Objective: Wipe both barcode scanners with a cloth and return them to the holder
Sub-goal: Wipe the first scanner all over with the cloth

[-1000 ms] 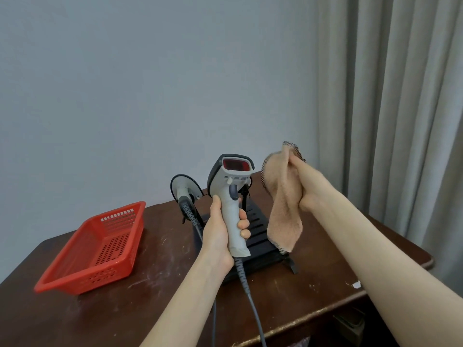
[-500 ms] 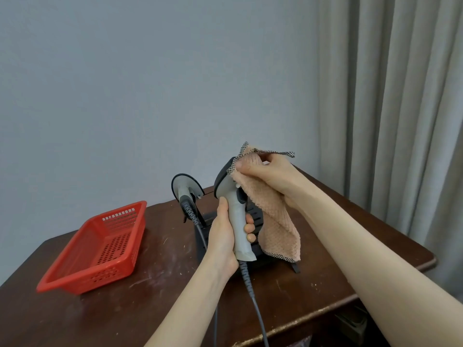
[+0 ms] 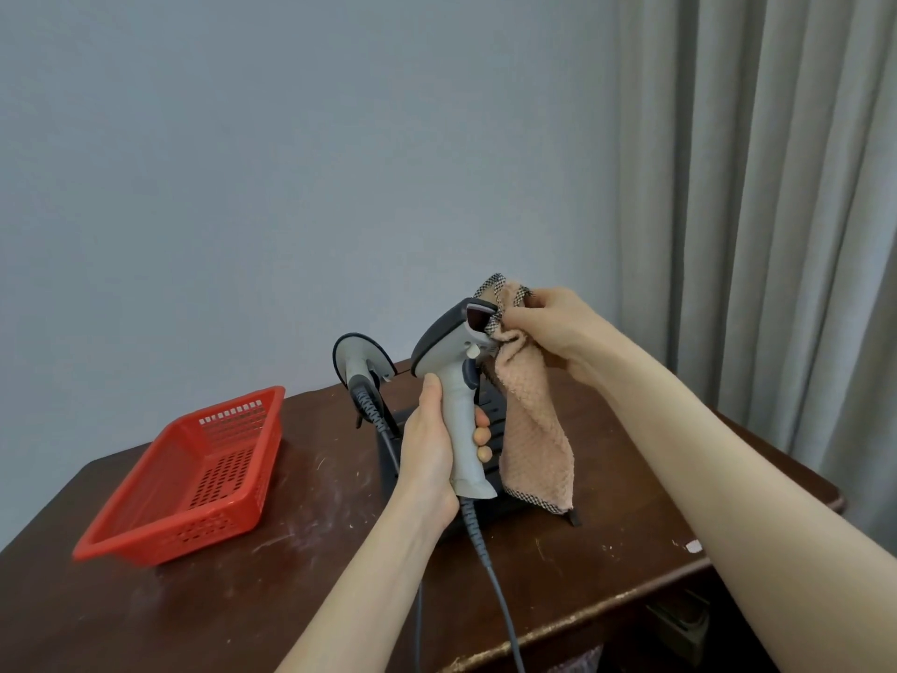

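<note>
- A second ago the right hand [image 3: 558, 327] held the cloth [image 3: 531, 429] clear of the scanner [image 3: 454, 376]. Half a second ago the cloth lay over the top of the head. Now it has come round to the front face, bunched against the red window, which shows in part.
- The right hand's fingers pinch the cloth's top edge and press it to the head; the rest hangs loose, down past the handle.
- The left hand [image 3: 429, 451] stays wrapped around the handle, holding the scanner upright in the air above the holder [image 3: 491, 405]. The head now points right, toward the cloth, and no longer faces the camera.
- The holder stands toward the back edge of the table [image 3: 315, 565], about midway along it.
- The second scanner [image 3: 359, 366] sits at the holder's left end, as before.
- The red basket [image 3: 170, 536] rests toward the table's left edge, unmoved.
- Judgement: wiping of the first scanner is under way, top done and window in hand. Its return and the whole of the second scanner remain.
</note>
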### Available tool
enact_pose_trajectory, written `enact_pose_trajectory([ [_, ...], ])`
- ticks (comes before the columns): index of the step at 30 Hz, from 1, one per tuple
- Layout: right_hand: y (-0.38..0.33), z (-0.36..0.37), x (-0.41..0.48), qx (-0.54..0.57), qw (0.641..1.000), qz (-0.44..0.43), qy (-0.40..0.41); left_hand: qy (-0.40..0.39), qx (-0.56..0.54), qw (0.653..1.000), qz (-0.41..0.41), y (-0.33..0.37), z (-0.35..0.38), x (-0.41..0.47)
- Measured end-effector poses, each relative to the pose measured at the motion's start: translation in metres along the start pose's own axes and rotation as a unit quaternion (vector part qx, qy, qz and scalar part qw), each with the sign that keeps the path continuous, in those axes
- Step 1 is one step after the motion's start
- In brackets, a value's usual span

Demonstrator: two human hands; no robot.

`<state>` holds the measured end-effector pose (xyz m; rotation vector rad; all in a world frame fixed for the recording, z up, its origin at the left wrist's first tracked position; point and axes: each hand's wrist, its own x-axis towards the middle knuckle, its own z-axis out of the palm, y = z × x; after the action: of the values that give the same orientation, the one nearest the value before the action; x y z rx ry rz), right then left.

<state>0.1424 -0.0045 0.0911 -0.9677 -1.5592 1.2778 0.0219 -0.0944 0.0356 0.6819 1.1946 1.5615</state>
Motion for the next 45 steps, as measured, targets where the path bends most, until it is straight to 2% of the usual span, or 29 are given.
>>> enact_pose_trajectory([
  [2, 0.0, -0.006, 0.002, -0.006, 0.999, -0.014, 0.031, 0.001, -0.009, 1.0, 0.001, 0.001, 0.001, 0.0],
  [4, 0.002, -0.01, 0.001, 0.076, 0.996, -0.017, 0.048, 0.005, -0.013, 1.0, 0.014, 0.003, 0.001, 0.002],
  [6, 0.002, -0.008, -0.001, 0.175, 0.984, -0.015, 0.012, 0.008, -0.001, 1.0, 0.025, 0.003, 0.001, 0.003],
  [7, 0.004, -0.005, -0.001, 0.178, 0.984, -0.024, -0.004, 0.008, 0.004, 1.0, 0.024, 0.002, 0.003, 0.003],
  [11, 0.009, 0.006, 0.003, 0.102, 0.994, -0.021, -0.013, 0.005, -0.001, 1.0, 0.014, 0.0, 0.007, 0.003],
  [15, 0.013, 0.003, 0.008, 0.094, 0.994, -0.02, -0.043, 0.005, -0.011, 1.0, 0.012, 0.002, 0.007, 0.005],
  [18, 0.014, -0.003, 0.012, 0.095, 0.995, 0.003, -0.024, 0.004, -0.007, 1.0, 0.007, 0.0, 0.005, 0.006],
  [22, 0.019, -0.01, 0.019, 0.02, 0.999, 0.02, 0.03, 0.005, -0.004, 1.0, 0.007, -0.002, 0.003, 0.007],
  [25, 0.015, -0.006, 0.012, 0.106, 0.994, -0.007, -0.006, 0.007, -0.001, 1.0, 0.021, -0.002, 0.003, 0.006],
  [28, 0.013, 0.001, 0.005, 0.122, 0.99, -0.017, -0.064, 0.009, 0.001, 1.0, 0.02, 0.0, 0.006, 0.005],
  [32, 0.011, -0.001, 0.008, 0.089, 0.996, 0.002, -0.03, 0.005, -0.007, 1.0, 0.0, 0.002, 0.005, 0.006],
  [35, 0.009, -0.008, 0.01, 0.076, 0.997, -0.019, 0.022, 0.004, -0.003, 1.0, -0.003, 0.002, 0.004, 0.008],
  [36, 0.01, -0.01, 0.012, 0.092, 0.995, -0.02, 0.026, 0.005, 0.0, 1.0, -0.001, 0.002, 0.003, 0.008],
  [40, 0.009, -0.004, 0.009, 0.111, 0.993, -0.016, -0.045, 0.004, 0.01, 1.0, 0.016, 0.002, 0.007, 0.007],
  [45, 0.016, 0.003, 0.015, 0.086, 0.996, 0.009, 0.014, 0.011, 0.009, 1.0, 0.022, 0.002, 0.006, 0.009],
])
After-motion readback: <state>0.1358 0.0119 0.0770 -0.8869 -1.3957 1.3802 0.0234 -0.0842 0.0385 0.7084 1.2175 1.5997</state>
